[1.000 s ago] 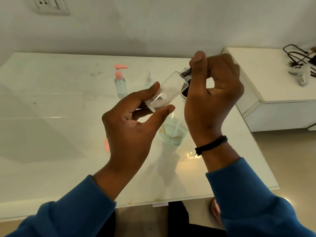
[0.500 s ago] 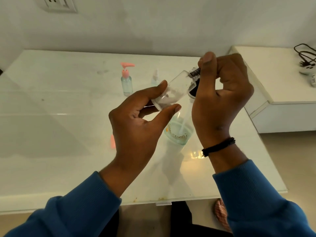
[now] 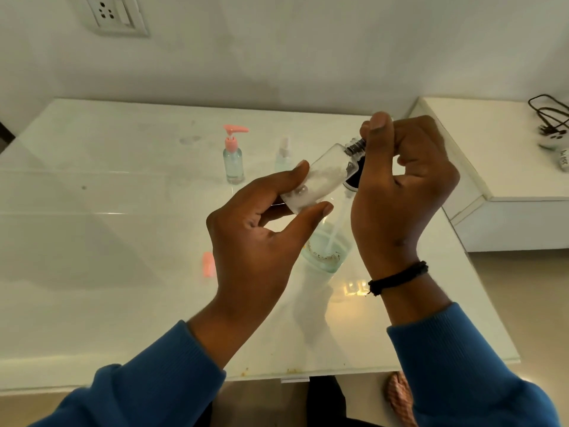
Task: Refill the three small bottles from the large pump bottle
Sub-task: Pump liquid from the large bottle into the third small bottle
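A plain white wall (image 3: pixel 308 50) runs behind the hands, with a white socket plate (image 3: pixel 115 15) high to their left. The glossy white surface (image 3: pixel 92 226) below them reflects soft light and a warm glow near its front right. To the right of the hands stands a lower white cabinet (image 3: pixel 508 192) with black cables (image 3: pixel 551 118) on top. Beige floor (image 3: pixel 529 303) shows beyond the surface's right edge

Single head-worn wide-angle view: looks forward and down from above the counter (image 3: pixel 123 272), close over both hands, wall behind at top.
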The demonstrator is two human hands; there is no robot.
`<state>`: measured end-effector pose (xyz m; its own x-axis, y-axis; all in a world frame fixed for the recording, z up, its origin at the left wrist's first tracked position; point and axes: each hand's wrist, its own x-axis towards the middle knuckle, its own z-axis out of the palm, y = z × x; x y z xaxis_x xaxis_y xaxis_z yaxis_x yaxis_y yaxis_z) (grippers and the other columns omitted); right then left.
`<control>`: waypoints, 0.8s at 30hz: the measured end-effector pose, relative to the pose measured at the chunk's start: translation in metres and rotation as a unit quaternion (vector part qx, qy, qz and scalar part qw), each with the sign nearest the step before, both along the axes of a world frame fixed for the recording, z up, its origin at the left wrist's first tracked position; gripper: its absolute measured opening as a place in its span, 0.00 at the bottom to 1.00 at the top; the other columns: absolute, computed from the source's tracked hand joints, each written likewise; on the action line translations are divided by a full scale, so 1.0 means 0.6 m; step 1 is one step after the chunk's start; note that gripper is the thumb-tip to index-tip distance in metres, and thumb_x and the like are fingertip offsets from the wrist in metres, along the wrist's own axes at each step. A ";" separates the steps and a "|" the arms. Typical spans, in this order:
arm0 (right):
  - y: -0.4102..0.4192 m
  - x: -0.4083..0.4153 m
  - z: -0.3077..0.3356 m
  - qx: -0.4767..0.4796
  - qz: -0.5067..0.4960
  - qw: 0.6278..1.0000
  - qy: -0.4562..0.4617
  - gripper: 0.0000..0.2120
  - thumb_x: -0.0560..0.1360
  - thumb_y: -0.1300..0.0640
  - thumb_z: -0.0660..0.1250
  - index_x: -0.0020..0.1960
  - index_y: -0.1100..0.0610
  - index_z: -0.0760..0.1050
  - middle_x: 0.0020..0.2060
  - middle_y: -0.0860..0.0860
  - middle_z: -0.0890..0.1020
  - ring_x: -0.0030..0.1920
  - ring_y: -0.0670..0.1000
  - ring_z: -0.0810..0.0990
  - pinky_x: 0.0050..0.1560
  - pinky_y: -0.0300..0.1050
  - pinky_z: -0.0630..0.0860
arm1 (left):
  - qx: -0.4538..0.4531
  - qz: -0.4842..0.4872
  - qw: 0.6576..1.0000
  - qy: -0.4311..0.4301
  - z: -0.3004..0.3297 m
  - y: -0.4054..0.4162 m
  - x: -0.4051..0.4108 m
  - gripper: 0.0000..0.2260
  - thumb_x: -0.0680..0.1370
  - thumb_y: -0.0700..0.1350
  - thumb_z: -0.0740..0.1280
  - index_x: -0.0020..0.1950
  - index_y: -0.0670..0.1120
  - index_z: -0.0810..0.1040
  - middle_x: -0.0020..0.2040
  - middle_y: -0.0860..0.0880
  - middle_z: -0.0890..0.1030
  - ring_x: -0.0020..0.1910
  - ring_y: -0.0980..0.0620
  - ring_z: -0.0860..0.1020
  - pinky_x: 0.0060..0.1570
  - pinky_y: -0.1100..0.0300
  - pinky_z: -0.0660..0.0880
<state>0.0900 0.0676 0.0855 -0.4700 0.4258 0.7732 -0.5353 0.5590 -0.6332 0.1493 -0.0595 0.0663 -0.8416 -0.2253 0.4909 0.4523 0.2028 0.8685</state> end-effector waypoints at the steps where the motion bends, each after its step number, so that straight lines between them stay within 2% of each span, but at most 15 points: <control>1: -0.001 0.000 0.004 0.003 -0.001 1.000 0.000 0.17 0.81 0.59 0.67 0.36 0.66 0.79 0.32 0.53 0.78 0.35 0.52 0.74 0.41 0.55 0.72 | 0.003 -0.001 1.000 0.002 0.001 -0.001 0.000 0.19 0.73 0.43 0.78 0.62 0.48 0.80 0.58 0.59 0.81 0.57 0.62 0.82 0.52 0.68 0.79; 4: -0.005 0.001 0.012 0.009 -0.004 1.000 0.002 0.17 0.81 0.59 0.66 0.35 0.66 0.78 0.32 0.53 0.78 0.35 0.52 0.73 0.41 0.52 0.71 | 0.008 0.004 1.000 0.005 0.002 -0.002 -0.001 0.19 0.73 0.42 0.78 0.62 0.48 0.80 0.58 0.57 0.82 0.57 0.60 0.82 0.53 0.66 0.80; 9: -0.001 0.002 0.001 -0.005 0.016 1.000 -0.004 0.16 0.81 0.61 0.67 0.36 0.66 0.79 0.34 0.48 0.76 0.36 0.47 0.73 0.41 0.55 0.72 | -0.007 0.004 1.000 -0.002 0.002 0.000 0.001 0.20 0.73 0.43 0.78 0.63 0.46 0.81 0.58 0.57 0.82 0.57 0.60 0.83 0.53 0.67 0.80; 14: 0.001 -0.001 0.010 0.015 -0.008 1.000 0.012 0.18 0.81 0.59 0.66 0.35 0.66 0.78 0.31 0.53 0.77 0.34 0.53 0.72 0.40 0.53 0.71 | 0.003 0.001 1.000 0.000 0.000 0.000 0.000 0.19 0.73 0.42 0.78 0.63 0.44 0.81 0.59 0.55 0.82 0.58 0.60 0.82 0.52 0.66 0.80; 19: -0.004 0.000 -0.001 0.003 0.013 1.000 0.007 0.15 0.81 0.61 0.67 0.36 0.64 0.78 0.34 0.43 0.74 0.36 0.45 0.72 0.40 0.57 0.73 | -0.007 0.007 1.000 -0.011 0.000 0.000 0.000 0.20 0.73 0.44 0.78 0.64 0.45 0.81 0.59 0.54 0.83 0.57 0.59 0.83 0.53 0.66 0.80; 24: 0.000 -0.002 0.008 0.018 -0.005 1.000 0.010 0.18 0.81 0.60 0.66 0.35 0.66 0.77 0.32 0.52 0.76 0.35 0.54 0.72 0.42 0.56 0.71 | 0.001 0.004 1.000 -0.008 0.002 0.001 0.001 0.19 0.73 0.43 0.78 0.63 0.46 0.80 0.59 0.54 0.83 0.58 0.59 0.83 0.53 0.66 0.80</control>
